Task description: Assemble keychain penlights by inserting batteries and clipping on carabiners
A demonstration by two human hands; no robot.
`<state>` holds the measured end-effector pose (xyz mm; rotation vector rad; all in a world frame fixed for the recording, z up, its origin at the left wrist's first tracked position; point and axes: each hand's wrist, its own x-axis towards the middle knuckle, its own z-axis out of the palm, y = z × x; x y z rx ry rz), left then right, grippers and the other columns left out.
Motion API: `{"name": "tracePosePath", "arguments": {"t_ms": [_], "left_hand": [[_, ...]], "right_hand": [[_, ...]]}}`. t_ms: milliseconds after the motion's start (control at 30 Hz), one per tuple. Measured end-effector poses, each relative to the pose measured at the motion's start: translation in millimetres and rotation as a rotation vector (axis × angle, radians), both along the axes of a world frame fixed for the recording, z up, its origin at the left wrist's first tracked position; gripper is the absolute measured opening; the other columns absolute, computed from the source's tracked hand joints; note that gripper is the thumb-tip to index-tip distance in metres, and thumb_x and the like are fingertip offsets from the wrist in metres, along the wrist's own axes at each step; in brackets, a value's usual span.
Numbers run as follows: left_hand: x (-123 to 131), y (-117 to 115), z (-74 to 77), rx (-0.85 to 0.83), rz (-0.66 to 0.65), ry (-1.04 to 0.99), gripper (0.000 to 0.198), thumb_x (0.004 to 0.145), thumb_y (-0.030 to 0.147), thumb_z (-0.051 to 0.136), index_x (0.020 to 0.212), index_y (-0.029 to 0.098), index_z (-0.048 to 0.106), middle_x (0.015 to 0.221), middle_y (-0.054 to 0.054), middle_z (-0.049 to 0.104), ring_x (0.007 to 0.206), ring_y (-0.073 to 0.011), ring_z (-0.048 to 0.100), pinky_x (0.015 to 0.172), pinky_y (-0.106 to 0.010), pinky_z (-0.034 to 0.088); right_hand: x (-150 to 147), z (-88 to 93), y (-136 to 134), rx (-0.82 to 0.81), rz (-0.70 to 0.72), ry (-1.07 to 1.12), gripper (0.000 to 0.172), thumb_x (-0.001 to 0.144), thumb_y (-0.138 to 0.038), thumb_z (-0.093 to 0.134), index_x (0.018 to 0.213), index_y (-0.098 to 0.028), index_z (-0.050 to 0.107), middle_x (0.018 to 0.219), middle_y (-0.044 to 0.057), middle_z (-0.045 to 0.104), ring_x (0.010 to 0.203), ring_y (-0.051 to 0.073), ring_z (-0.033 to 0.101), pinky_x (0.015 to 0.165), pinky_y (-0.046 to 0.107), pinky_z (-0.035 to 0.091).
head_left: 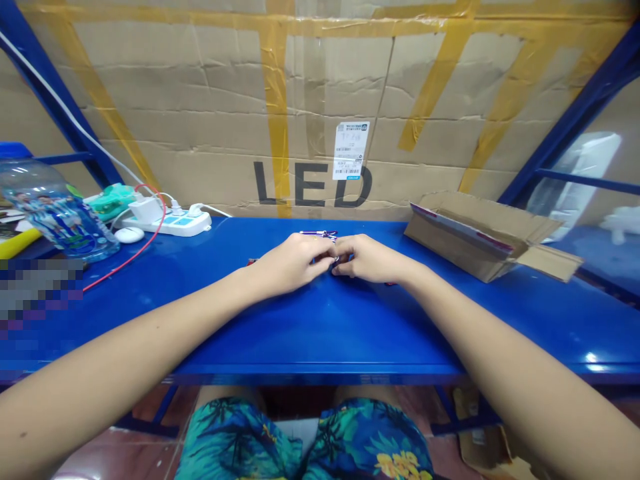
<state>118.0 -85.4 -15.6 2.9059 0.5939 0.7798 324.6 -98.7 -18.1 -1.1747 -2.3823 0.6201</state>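
My left hand and my right hand meet at the middle of the blue table, fingers curled and pinched together. Between the fingertips sits a small metal ring or clip, too small to name. Just behind the hands lies a thin purple and silver item on the table. A bit of red shows beside each hand, mostly hidden.
An open cardboard box lies at the right. At the left stand a clear plastic bottle, a white power strip with plugs, a red wire and a white puck. A large taped cardboard sheet marked LED forms the back wall.
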Motion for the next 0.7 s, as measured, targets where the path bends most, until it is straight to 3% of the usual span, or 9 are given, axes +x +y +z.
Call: {"name": "tracePosePath", "arguments": {"t_ms": [300,700], "left_hand": [[-5.6,2.1,-1.1,0.103,-0.047,-0.030,0.019,0.094,0.018,0.052,0.101,0.017,0.070,0.101,-0.006,0.076,0.091,-0.0194,0.070,0.084,-0.031,0.052],[-6.8,2.6,-5.0,0.133,-0.043,0.035,0.021,0.094,0.019,0.050,0.102,0.019,0.070,0.103,-0.004,0.076,0.091,-0.0195,0.070,0.081,-0.031,0.051]], "right_hand": [[3.8,-2.0,3.1,-0.048,0.020,0.008,0.011,0.075,-0.016,0.056,0.076,-0.018,0.067,0.077,-0.002,0.060,0.065,0.012,0.049,0.059,0.025,0.036],[2.8,-2.7,5.2,0.027,0.047,-0.012,0.012,0.072,-0.012,0.058,0.073,-0.016,0.069,0.076,-0.001,0.064,0.077,0.016,0.056,0.072,0.026,0.040]]}}
